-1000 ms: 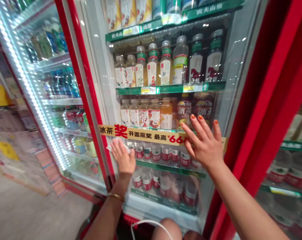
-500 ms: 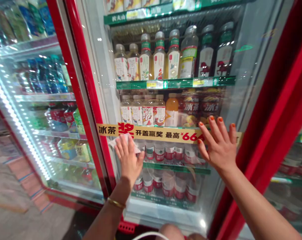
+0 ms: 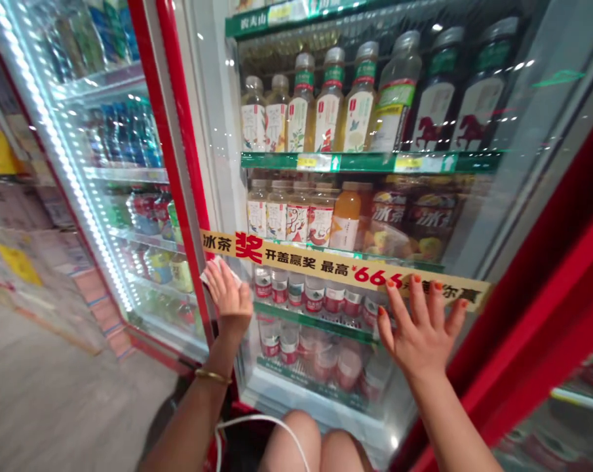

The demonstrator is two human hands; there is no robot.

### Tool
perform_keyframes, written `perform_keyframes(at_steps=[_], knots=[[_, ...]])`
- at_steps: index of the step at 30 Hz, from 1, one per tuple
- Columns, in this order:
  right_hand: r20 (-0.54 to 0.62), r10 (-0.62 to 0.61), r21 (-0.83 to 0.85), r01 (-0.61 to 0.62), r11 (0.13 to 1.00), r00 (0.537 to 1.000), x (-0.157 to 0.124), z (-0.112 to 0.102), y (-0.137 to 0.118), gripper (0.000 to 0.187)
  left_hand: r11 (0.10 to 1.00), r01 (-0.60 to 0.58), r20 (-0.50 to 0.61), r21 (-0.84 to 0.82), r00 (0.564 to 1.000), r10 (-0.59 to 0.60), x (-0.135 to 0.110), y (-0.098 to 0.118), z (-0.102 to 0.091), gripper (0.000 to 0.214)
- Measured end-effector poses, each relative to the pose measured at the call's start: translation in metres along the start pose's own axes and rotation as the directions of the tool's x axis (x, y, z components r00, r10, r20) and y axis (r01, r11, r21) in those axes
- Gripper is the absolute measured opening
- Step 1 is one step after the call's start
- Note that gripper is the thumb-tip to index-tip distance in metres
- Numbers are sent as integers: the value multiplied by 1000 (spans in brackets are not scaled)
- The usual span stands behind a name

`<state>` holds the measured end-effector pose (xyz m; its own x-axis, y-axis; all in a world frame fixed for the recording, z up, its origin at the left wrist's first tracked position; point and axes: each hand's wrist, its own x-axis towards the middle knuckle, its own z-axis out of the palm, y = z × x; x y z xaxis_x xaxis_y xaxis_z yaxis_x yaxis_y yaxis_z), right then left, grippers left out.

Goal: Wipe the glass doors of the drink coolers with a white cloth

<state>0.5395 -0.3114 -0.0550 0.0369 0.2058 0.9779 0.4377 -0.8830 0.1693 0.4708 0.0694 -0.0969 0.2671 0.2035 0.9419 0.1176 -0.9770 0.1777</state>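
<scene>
My left hand [image 3: 229,297] presses a white wipe [image 3: 216,267] flat against the glass door [image 3: 217,144] of a red drinks fridge, near the door's left frame. My right hand [image 3: 420,328] lies open with spread fingers on the same glass, just below a yellow promotional strip [image 3: 325,262] that runs across the door. Behind the glass stand rows of bottled teas [image 3: 320,111] and juices, with small water bottles [image 3: 296,292] on the lower shelves.
A second lit fridge [image 3: 114,164] full of drinks stands to the left. The red door frame [image 3: 546,288] rises on the right. My knees [image 3: 316,442] and a white cable [image 3: 257,423] show at the bottom. Grey floor [image 3: 40,400] lies at lower left.
My left hand with the wipe slid left and slightly up toward the door frame. My right hand moved down on the glass, from over the strip to below it. The view shifted.
</scene>
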Motion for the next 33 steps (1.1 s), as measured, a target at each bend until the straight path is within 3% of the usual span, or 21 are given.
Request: perform_keyframes(at_steps=[3, 5, 7, 8, 9, 11, 13, 14, 15, 17, 19, 20, 22, 25, 27, 29, 31, 33], knots=[[-19, 29, 13, -29, 999, 999, -11, 1, -4, 78, 991, -124, 91, -47, 988, 128, -47, 49, 7, 90], [-12, 46, 32, -46, 998, 999, -17, 0, -4, 77, 949, -292, 164, -116, 937, 308, -93, 79, 6, 93], [5, 56, 64, -56, 996, 998, -23, -1, -6, 78, 909, -388, 196, -154, 889, 413, -121, 91, 3, 93], [10, 64, 80, -65, 995, 998, -27, -1, -7, 78, 916, -374, 203, -143, 895, 397, -124, 91, 2, 94], [9, 78, 95, -79, 992, 997, -31, -1, -8, 79, 948, -297, 197, -116, 928, 315, -118, 87, 1, 93], [-5, 116, 121, -115, 986, 993, -38, -1, -12, 80, 998, -19, 132, -53, 991, 26, -87, 78, 3, 87], [-23, 163, 140, -158, 977, 986, -43, 0, -16, 80, 974, 226, 36, -28, 974, -225, -52, 77, 6, 84], [-26, 184, 147, -178, 973, 983, -45, 0, -17, 79, 960, 277, 9, -29, 961, -277, -42, 81, 7, 85], [-23, 200, 153, -194, 969, 979, -45, 0, -18, 78, 964, 266, 10, -32, 964, -266, -38, 88, 7, 87], [-15, 218, 162, -212, 964, 976, -46, 0, -19, 76, 991, 122, 96, -51, 989, -117, -53, 103, 5, 96], [-18, 210, 167, -205, 964, 977, -46, -1, -18, 75, 993, -82, 212, -88, 972, 99, -80, 108, -1, 104], [-16, 204, 168, -199, 965, 979, -46, -2, -18, 76, 989, -118, 243, -88, 960, 136, -90, 104, -4, 103], [-16, 195, 168, -189, 967, 981, -45, -3, -17, 76, 998, -40, 230, -50, 972, 50, -91, 87, -10, 94], [-38, 184, 159, -175, 972, 982, -45, -4, -17, 75, 985, 172, 115, -2, 979, -171, -54, 64, -8, 88], [-50, 187, 164, -177, 971, 981, -44, -4, -18, 74, 988, 153, 106, -5, 983, -151, -34, 66, -3, 89], [-35, 206, 178, -197, 964, 978, -43, -5, -20, 73, 998, 26, 153, -49, 988, -18, -35, 79, 2, 98], [-21, 221, 180, -213, 960, 975, -43, -6, -20, 74, 966, -219, 194, -136, 950, 243, -50, 86, 3, 109], [-22, 209, 170, -202, 965, 978, -43, -7, -20, 75, 932, -319, 186, -170, 919, 348, -58, 75, 1, 106]])
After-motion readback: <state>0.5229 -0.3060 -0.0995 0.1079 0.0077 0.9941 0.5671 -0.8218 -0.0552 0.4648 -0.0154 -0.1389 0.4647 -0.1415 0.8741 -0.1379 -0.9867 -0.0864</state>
